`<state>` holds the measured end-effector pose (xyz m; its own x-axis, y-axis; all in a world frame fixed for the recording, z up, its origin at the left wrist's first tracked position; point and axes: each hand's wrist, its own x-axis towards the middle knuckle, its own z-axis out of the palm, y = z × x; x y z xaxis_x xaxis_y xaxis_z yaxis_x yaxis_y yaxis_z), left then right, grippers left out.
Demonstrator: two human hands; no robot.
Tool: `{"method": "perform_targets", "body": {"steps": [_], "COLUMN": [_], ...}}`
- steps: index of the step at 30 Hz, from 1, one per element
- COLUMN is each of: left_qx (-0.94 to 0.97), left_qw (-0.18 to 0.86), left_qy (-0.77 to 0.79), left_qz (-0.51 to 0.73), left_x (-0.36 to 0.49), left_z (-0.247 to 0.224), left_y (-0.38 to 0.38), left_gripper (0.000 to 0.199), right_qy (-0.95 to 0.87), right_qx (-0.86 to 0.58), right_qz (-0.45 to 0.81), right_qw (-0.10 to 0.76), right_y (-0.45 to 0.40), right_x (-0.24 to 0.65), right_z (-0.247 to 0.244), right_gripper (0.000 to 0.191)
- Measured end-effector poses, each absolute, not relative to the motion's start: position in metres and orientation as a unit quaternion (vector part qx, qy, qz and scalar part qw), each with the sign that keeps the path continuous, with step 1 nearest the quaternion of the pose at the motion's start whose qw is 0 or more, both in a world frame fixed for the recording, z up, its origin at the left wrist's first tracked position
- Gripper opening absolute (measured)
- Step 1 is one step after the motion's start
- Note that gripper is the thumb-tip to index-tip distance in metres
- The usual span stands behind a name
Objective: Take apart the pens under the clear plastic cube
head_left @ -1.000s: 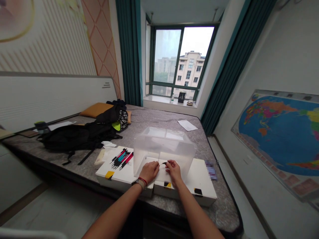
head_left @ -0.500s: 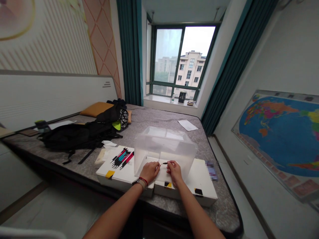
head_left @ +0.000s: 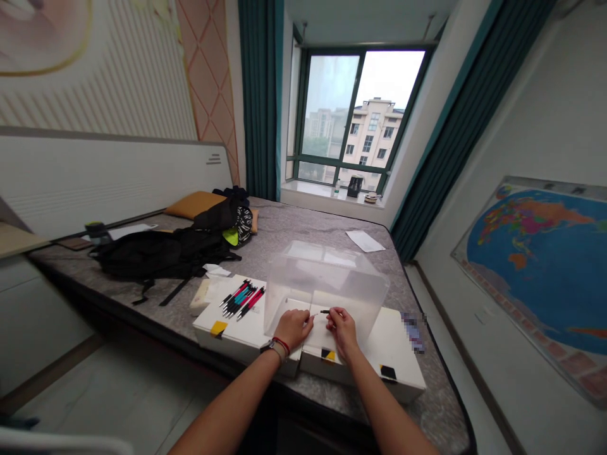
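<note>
My left hand [head_left: 293,327] is closed in a pinch just inside the mouth of a clear plastic bin [head_left: 332,272]. What its fingertips hold is too small to make out. Opposite it, my right hand [head_left: 342,328] grips a short dark pen part [head_left: 325,311], whose thin end points at the left fingertips. A narrow gap separates the two hands. The bin lies tipped on its side across two white boxes [head_left: 398,354]. Left of it, on the box top, several click pens [head_left: 243,299] in black, red and teal lie side by side.
A black backpack [head_left: 156,253] and an orange cushion [head_left: 195,205] lie on the grey mattress [head_left: 303,221] at the left. Tissue [head_left: 216,270] sits behind the pens. A white sheet of paper [head_left: 365,241] lies beyond the bin, and a blurred package [head_left: 414,332] at the right.
The view has shifted slightly, so everything sits further right. Both hands keep their pinch, and the dark pen part stays in my right fingers, with a slightly wider gap to the left fingertips.
</note>
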<state>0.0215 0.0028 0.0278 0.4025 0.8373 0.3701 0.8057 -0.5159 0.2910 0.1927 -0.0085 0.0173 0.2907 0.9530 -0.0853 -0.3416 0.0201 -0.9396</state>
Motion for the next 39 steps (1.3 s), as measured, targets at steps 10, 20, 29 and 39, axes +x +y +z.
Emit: {"method": "perform_targets", "body": {"steps": [10,20,29,39], "left_qx": [0.832,0.842,0.841,0.830], "left_qw": [0.040,0.062,0.057,0.055], "left_qy": [0.497,0.489,0.487,0.498], "left_qz": [0.244,0.219,0.231,0.246], "left_x": [0.020,0.018,0.017,0.019], "left_z": [0.028,0.027,0.029,0.031], "left_y": [0.004,0.008,0.005,0.002], "left_gripper": [0.033,0.028,0.030,0.038], "right_qy": [-0.638,-0.736,-0.762,-0.739], "right_qx": [-0.612,-0.650,-0.642,-0.630], "right_qz": [0.250,0.160,0.074,0.215], "right_qw": [0.396,0.100,0.034,0.105], "right_y": [0.041,0.084,0.070,0.041], "right_x": [0.163,0.107,0.125,0.183], "right_z": [0.074,0.078,0.085,0.087], "right_gripper": [0.021,0.022,0.020,0.030]}}
